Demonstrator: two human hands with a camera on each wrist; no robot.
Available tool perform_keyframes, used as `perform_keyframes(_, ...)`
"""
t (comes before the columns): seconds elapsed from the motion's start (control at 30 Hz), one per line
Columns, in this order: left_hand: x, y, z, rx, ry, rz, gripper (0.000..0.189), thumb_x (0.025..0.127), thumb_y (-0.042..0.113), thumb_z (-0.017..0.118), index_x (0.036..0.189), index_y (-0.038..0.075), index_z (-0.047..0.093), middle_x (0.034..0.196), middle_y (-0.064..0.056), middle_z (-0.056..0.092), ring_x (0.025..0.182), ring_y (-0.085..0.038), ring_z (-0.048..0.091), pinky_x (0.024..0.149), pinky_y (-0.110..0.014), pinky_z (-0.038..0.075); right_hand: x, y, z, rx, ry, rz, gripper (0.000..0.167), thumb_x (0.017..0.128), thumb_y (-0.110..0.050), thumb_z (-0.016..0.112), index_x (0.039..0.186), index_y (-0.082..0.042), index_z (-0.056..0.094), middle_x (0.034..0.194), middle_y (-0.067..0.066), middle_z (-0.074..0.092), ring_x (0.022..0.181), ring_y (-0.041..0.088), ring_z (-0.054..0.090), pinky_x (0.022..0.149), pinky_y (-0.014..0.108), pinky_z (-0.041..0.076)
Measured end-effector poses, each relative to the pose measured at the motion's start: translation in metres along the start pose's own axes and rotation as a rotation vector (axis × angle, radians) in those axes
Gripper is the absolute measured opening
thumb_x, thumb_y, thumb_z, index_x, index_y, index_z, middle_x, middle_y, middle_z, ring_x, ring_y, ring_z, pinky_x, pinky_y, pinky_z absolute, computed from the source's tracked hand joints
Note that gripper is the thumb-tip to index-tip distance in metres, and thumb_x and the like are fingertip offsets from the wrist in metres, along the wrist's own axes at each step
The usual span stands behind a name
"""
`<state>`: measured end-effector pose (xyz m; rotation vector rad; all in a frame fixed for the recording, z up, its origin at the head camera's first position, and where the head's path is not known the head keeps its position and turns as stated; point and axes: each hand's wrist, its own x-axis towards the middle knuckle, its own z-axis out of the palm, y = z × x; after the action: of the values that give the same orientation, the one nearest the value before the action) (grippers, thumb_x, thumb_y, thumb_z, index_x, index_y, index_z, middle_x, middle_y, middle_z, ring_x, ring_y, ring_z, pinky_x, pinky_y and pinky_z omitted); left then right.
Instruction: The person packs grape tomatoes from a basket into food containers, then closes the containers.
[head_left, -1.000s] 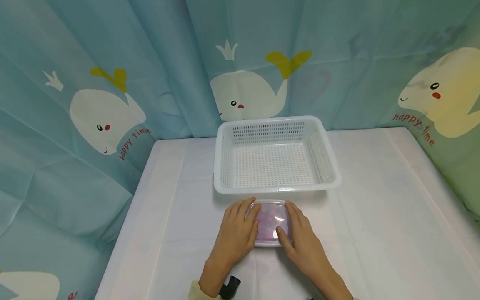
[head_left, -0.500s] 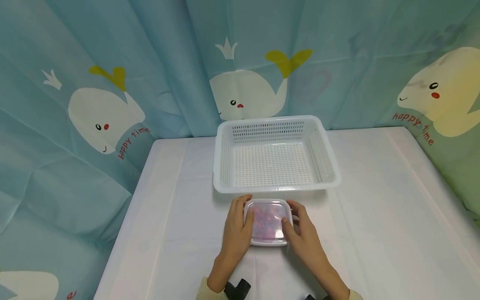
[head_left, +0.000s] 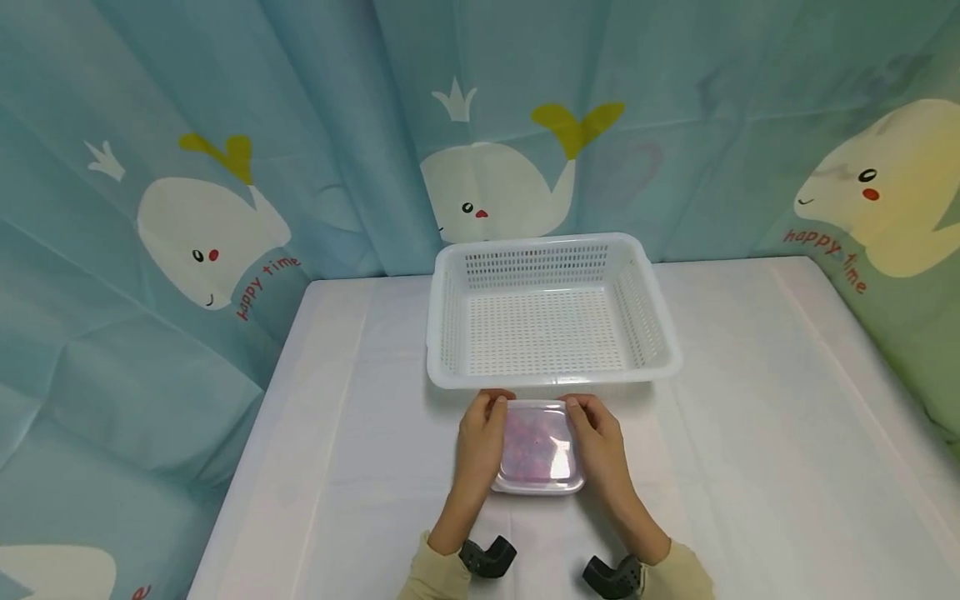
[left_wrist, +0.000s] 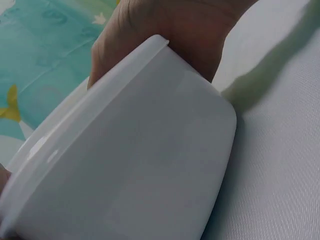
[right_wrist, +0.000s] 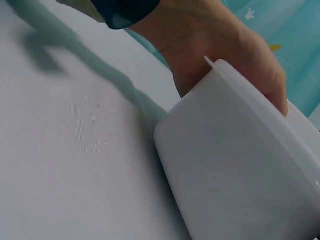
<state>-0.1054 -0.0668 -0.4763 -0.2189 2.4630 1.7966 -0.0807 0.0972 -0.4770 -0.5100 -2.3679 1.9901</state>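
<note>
A small white food container (head_left: 536, 450) with a see-through lid stands on the white table, pink contents showing through the top. My left hand (head_left: 480, 446) grips its far left corner, thumb along the top and fingers curled over the far edge. At the far right corner my right hand (head_left: 602, 442) grips it the same way. Both wrist views show the container's smooth white side wall (left_wrist: 135, 135), resting on the cloth, with the lid's rim (right_wrist: 270, 112) along its top. The fingertips behind the far edge are mostly hidden.
A white perforated plastic basket (head_left: 551, 333) stands just beyond the container, with nothing in it. White cloth covers the table (head_left: 757, 433). A blue-green curtain (head_left: 337, 125) with whale prints hangs behind and at both sides.
Both hands have slid from the container's sides to its far corners, thumbs moving away from me. The container has shifted only slightly; the basket has stayed in place.
</note>
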Motion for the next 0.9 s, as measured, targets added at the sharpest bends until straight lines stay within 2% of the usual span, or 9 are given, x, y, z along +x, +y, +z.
perform_keyframes(0.2, 0.0, -0.001, -0.002, -0.003, -0.02, -0.016, 0.029, 0.108, 0.024, 0.046, 0.114, 0.013, 0.072, 0.083, -0.001, 0.052, 0.073, -0.014, 0.045, 0.068, -0.027, 0.04, 0.001, 0.003, 0.002, -0.037, 0.032, -0.043, 0.026, 0.108, -0.023, 0.056, 0.114, -0.003, 0.072, 0.11, 0.014, 0.073, 0.089, 0.007, 0.059, 0.08, 0.019, 0.047)
perform_keyframes(0.27, 0.0, 0.0, -0.002, -0.005, -0.02, -0.011, 0.029, 0.108, 0.023, 0.046, 0.113, 0.013, 0.073, 0.084, -0.003, 0.054, 0.074, -0.014, 0.046, 0.069, -0.027, 0.04, 0.001, 0.002, 0.003, -0.041, 0.037, -0.047, 0.025, 0.107, -0.021, 0.057, 0.113, -0.003, 0.072, 0.109, 0.014, 0.073, 0.089, 0.007, 0.058, 0.08, 0.019, 0.047)
perform_keyframes(0.43, 0.0, 0.001, -0.001, 0.024, -0.005, 0.003, 0.027, 0.107, 0.025, 0.048, 0.106, 0.014, 0.073, 0.098, -0.005, 0.07, 0.087, -0.017, 0.057, 0.08, -0.033, 0.048, 0.004, -0.003, 0.002, -0.066, 0.02, -0.03, 0.025, 0.107, -0.02, 0.055, 0.113, -0.003, 0.073, 0.107, 0.012, 0.073, 0.088, 0.007, 0.057, 0.08, 0.019, 0.046)
perform_keyframes(0.5, 0.001, 0.0, 0.0, 0.04, -0.002, 0.004, 0.026, 0.106, 0.028, 0.051, 0.104, 0.013, 0.073, 0.105, -0.006, 0.074, 0.099, -0.018, 0.064, 0.09, -0.039, 0.053, 0.006, -0.006, 0.002, -0.073, -0.005, -0.018, 0.026, 0.106, -0.02, 0.054, 0.112, -0.003, 0.073, 0.106, 0.013, 0.073, 0.088, 0.009, 0.057, 0.08, 0.02, 0.046)
perform_keyframes(0.57, 0.002, -0.001, 0.0, 0.051, -0.005, 0.008, 0.027, 0.105, 0.032, 0.054, 0.103, 0.012, 0.072, 0.113, -0.008, 0.075, 0.11, -0.024, 0.067, 0.1, -0.046, 0.054, 0.01, -0.007, 0.003, -0.095, -0.038, -0.015, 0.026, 0.105, -0.021, 0.055, 0.111, -0.003, 0.074, 0.107, 0.013, 0.073, 0.091, 0.012, 0.058, 0.083, 0.022, 0.047)
perform_keyframes(0.67, 0.006, -0.002, 0.0, 0.056, -0.014, 0.012, 0.032, 0.102, 0.036, 0.059, 0.105, 0.008, 0.073, 0.127, -0.014, 0.074, 0.13, -0.034, 0.064, 0.115, -0.055, 0.048, 0.014, -0.009, 0.006, -0.152, -0.071, -0.035, 0.027, 0.105, -0.023, 0.058, 0.11, -0.002, 0.074, 0.112, 0.014, 0.074, 0.102, 0.018, 0.062, 0.093, 0.029, 0.049)
perform_keyframes(0.8, 0.009, -0.002, 0.0, 0.039, -0.036, 0.006, 0.036, 0.1, 0.038, 0.062, 0.108, 0.004, 0.073, 0.134, -0.02, 0.07, 0.138, -0.04, 0.057, 0.119, -0.059, 0.043, 0.016, -0.008, 0.009, -0.207, -0.069, -0.061, 0.027, 0.104, -0.024, 0.061, 0.109, -0.001, 0.074, 0.117, 0.014, 0.075, 0.115, 0.026, 0.064, 0.106, 0.041, 0.048)
perform_keyframes(0.9, 0.009, -0.002, -0.001, 0.022, -0.054, -0.001, 0.037, 0.1, 0.037, 0.062, 0.111, 0.003, 0.073, 0.135, -0.021, 0.069, 0.14, -0.039, 0.056, 0.121, -0.059, 0.041, 0.015, -0.008, 0.008, -0.208, -0.065, -0.065, 0.026, 0.104, -0.024, 0.061, 0.108, -0.001, 0.074, 0.117, 0.014, 0.075, 0.115, 0.026, 0.064, 0.106, 0.042, 0.048)
